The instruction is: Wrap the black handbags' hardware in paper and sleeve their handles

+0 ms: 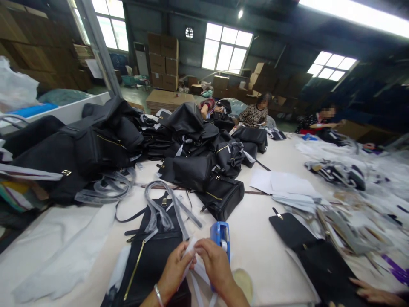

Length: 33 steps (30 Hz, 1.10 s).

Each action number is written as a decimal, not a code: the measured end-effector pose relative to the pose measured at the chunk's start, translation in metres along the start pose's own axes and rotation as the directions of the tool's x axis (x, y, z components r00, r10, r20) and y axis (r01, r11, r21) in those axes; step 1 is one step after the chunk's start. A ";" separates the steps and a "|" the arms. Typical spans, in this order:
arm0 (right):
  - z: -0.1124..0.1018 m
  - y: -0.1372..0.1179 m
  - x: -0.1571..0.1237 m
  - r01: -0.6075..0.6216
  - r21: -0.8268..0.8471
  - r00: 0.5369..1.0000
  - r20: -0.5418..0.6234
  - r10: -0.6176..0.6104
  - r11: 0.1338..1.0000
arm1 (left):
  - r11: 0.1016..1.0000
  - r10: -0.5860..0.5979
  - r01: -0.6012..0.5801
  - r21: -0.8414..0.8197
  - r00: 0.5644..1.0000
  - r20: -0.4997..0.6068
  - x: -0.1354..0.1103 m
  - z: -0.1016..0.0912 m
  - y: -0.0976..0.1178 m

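My left hand [175,267] and my right hand [214,263] meet at the table's near edge, both pinched on a thin white wrapping strip [194,273] that hangs down between them. Under my left hand lies a black bag [150,260] with a gold zipper, its straps covered in clear wrap. A blue tape dispenser [220,235] stands just behind my right hand. My left wrist wears a silver bracelet.
Heaps of black bags [191,149] fill the table's middle and left. White paper sheets [281,183] and a flat black bag [313,251] lie to the right. Another person's hand [373,293] rests at bottom right. Two people sit at the far end.
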State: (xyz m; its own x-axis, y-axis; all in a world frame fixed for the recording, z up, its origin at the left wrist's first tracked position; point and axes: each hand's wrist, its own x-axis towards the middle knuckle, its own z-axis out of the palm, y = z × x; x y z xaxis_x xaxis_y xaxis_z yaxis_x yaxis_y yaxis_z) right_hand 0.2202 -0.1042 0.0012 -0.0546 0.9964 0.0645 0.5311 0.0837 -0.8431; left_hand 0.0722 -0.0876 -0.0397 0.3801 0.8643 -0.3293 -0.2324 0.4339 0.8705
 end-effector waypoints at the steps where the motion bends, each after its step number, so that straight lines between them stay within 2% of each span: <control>1: 0.000 0.002 0.003 0.020 -0.039 1.000 0.017 -0.019 0.999 | 1.000 0.003 -0.003 -0.003 1.000 0.010 0.000 0.001 0.002; 3: -0.001 0.005 0.007 0.004 -0.088 1.000 0.023 -0.002 0.996 | 1.000 0.002 -0.002 0.000 1.000 0.023 0.000 0.002 0.006; 6: -0.001 0.010 0.010 -0.114 -0.067 0.993 -0.018 0.113 0.991 | 1.000 -0.021 0.021 0.006 0.999 0.045 0.001 0.001 0.015; 8: 0.000 0.013 0.013 -0.177 0.017 0.983 -0.043 0.177 0.984 | 0.999 -0.047 0.047 -0.008 0.996 0.073 0.002 -0.003 0.021; 11: 0.011 0.023 0.016 -0.239 0.234 0.960 -0.089 0.266 0.942 | 0.991 -0.089 0.101 -0.086 0.988 0.130 0.003 -0.008 0.027; 13: 0.027 0.031 0.017 -0.282 0.423 0.937 -0.070 0.342 0.861 | 0.977 -0.113 0.143 -0.162 0.977 0.179 0.004 -0.009 0.031; 15: 0.046 0.041 0.017 -0.309 0.603 0.922 0.002 0.387 0.735 | 0.956 -0.116 0.169 -0.241 0.969 0.217 0.005 -0.009 0.033; 17: 0.061 0.049 0.015 -0.330 0.712 0.911 0.069 0.407 0.620 | 0.930 -0.111 0.182 -0.319 0.967 0.229 0.006 -0.008 0.034; 18: 0.065 0.052 0.014 -0.343 0.724 0.906 0.085 0.416 0.598 | 0.917 -0.111 0.186 -0.352 0.968 0.224 0.007 -0.008 0.034; 20: 0.064 0.055 0.011 -0.359 0.682 0.897 0.064 0.438 0.637 | 0.908 -0.113 0.181 -0.378 0.974 0.195 0.008 -0.010 0.032; 22: 0.053 0.053 0.008 -0.358 0.625 0.893 0.012 0.450 0.694 | 0.927 -0.103 0.148 -0.346 0.984 0.145 0.009 -0.012 0.027; 26: 0.023 0.034 0.009 -0.309 0.555 0.930 0.006 0.368 0.773 | 0.980 -0.065 0.085 -0.181 0.992 0.110 0.011 -0.007 0.015; 29: 0.016 0.024 0.017 -0.287 0.421 0.957 0.100 0.271 0.860 | 0.998 -0.012 0.017 -0.053 0.994 0.107 0.013 0.003 0.006; 33: 0.020 0.025 0.029 -0.348 0.478 0.930 0.280 0.236 0.807 | 1.000 0.030 -0.030 0.000 0.995 0.097 0.015 0.008 0.001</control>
State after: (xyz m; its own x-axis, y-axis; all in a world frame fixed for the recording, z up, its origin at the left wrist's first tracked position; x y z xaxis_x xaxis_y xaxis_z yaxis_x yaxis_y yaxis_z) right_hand 0.2153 -0.0730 -0.0287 -0.1627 0.9436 -0.2885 0.0437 -0.2852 -0.9575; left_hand 0.0843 -0.0764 -0.0410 0.4585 0.8479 -0.2663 -0.2438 0.4081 0.8798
